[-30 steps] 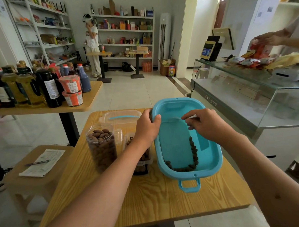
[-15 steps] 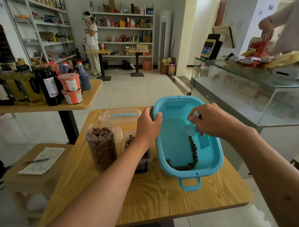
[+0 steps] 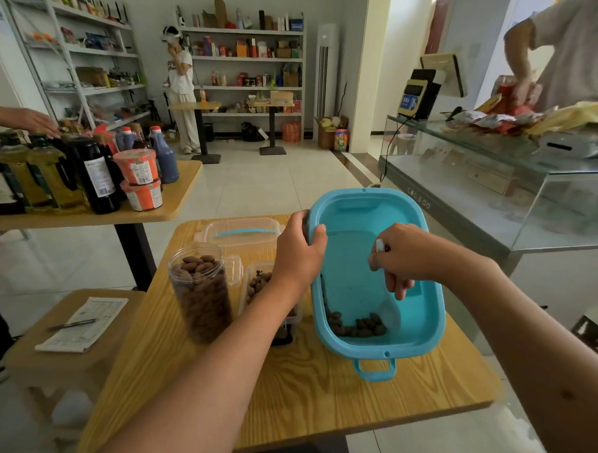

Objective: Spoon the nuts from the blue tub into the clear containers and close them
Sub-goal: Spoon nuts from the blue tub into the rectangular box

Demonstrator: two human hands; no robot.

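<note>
The blue tub [image 3: 428, 309] stands tilted on the wooden table [image 3: 298, 397], its far end raised. My left hand [image 3: 300, 250] grips its left rim. A small heap of brown nuts [image 3: 358, 326] lies at the tub's near left corner. My right hand [image 3: 403, 256] is shut on a clear plastic spoon [image 3: 388, 311], whose bowl rests just right of the nuts. Left of the tub a round clear jar [image 3: 201, 292] holds nuts almost to the top and has no lid on. A low clear container [image 3: 259, 286] with some nuts sits between jar and tub, partly hidden by my left forearm.
A clear lidded box with a blue handle [image 3: 239, 230] lies at the table's far side. A second table [image 3: 173, 204] at the left carries several bottles and cups. A low stool [image 3: 56, 339] with paper and pen stands left. A glass counter [image 3: 494, 190] runs along the right.
My right hand has moved nearer and lower in the tub, bringing the spoon down beside the nuts. The nuts have gathered from a line into the near left corner. The left hand stays on the rim.
</note>
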